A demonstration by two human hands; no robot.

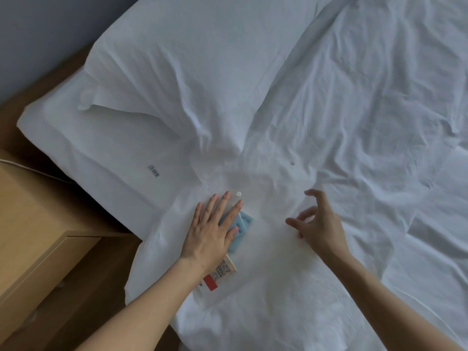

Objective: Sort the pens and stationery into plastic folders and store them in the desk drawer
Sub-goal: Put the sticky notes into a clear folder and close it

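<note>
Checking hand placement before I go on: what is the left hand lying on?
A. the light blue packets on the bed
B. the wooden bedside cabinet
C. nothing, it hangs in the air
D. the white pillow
A: the left hand lies flat, straight fingers across the light blue packets on the white bedsheet.

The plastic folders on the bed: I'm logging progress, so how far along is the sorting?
Early. Done: blue packs and a red-labelled pack seem to lie inside a clear folder on the bed. In hand: the left hand presses flat on them; the right hand hovers, curled, by the folder. Left: closing its snap button and storing it in the drawer. No pens are visible.
</note>
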